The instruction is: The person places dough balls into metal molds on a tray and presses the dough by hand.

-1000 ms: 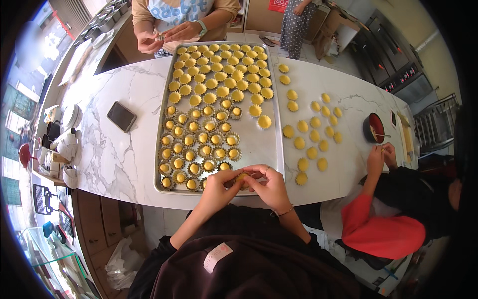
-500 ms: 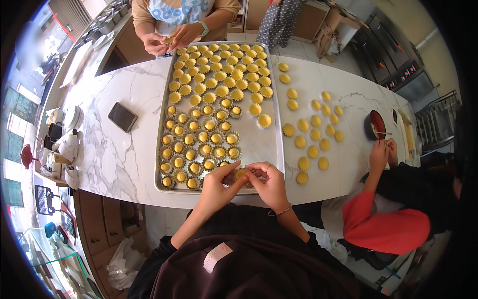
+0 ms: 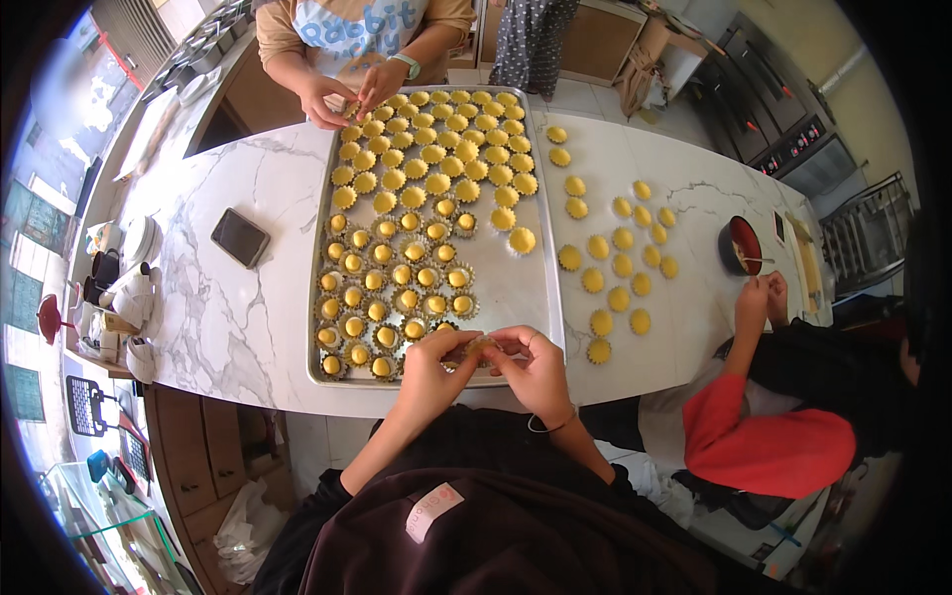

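My left hand point(image 3: 434, 365) and my right hand point(image 3: 536, 371) meet over the near edge of a large metal tray point(image 3: 511, 293). Between their fingertips they hold a small fluted tart mould point(image 3: 480, 348) with yellow dough in it, partly covered by the fingers. Both thumbs press at its rim. To the left of my hands, the tray's near half carries fluted metal moulds, each with a yellow dough ball point(image 3: 381, 367). Shaped yellow tart shells point(image 3: 437, 184) fill the far half in rows. One shell point(image 3: 522, 241) sits apart at the tray's right side.
More tart shells point(image 3: 623, 238) lie on the marble table point(image 3: 684, 342) right of the tray. A phone point(image 3: 240, 238) lies at the left. Across the table, a person's hands point(image 3: 342, 97) work on a small piece. At right, another person's hands point(image 3: 762, 296) are beside a dark bowl point(image 3: 740, 246).
My fingers have shifted slightly around the mould, the right thumb now pressing over it. The far person's hands have moved a little lower and closer to the tray's corner.
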The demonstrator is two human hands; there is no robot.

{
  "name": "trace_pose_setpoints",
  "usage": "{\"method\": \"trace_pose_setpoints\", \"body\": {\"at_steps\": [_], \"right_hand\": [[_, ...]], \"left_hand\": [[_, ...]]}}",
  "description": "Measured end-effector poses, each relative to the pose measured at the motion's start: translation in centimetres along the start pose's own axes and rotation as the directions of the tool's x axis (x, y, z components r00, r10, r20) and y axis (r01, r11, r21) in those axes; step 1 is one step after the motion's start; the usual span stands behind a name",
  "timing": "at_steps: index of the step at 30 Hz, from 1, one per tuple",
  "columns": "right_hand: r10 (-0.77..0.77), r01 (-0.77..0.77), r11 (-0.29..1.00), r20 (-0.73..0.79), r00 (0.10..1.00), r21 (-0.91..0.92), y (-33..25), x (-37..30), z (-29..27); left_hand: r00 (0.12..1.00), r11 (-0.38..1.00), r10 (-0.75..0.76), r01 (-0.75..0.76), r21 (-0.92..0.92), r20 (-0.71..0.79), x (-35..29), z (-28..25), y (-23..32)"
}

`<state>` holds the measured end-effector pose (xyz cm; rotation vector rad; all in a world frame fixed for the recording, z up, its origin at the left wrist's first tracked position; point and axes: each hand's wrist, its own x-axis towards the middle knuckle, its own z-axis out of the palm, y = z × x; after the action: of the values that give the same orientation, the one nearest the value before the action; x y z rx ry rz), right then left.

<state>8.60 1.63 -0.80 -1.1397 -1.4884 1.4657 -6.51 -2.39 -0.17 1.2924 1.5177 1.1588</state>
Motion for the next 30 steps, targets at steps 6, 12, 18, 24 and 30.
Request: {"method": "trace_pose_setpoints", "body": {"at_steps": [6,12,18,24,30], "right_hand": [[-0.032,0.033,0.999,0.013,0.999,-0.035,0.5,-0.1,0.1],[-0.038,0.038,0.998,0.020,0.999,-0.047,-0.2,-0.2,0.5],[0.047,-0.046,0.999,0.060,0.997,-0.004,0.6,0.0,0.2],[0.013,-0.012,1.000,0.049,0.999,-0.025,-0.4,0.0,0.5],[0.048,-0.049,0.998,0.019,0.999,0.039,0.7,0.2,0.4]], "left_hand": [[0.998,0.995,0.050,-0.052,0.082,0.028,0.0,-0.7,0.9],[0.994,0.988,0.108,-0.108,0.113,0.004,0.0,-0.4,0.1],[0.996,0.994,0.078,-0.074,0.083,-0.040,-0.2,-0.4,1.2],[0.982,0.958,0.185,-0.186,0.219,0.025,-0.1,-0.5,-0.2],[0.999,0.994,0.022,-0.018,0.107,-0.037,-0.4,-0.2,1.1]]}}
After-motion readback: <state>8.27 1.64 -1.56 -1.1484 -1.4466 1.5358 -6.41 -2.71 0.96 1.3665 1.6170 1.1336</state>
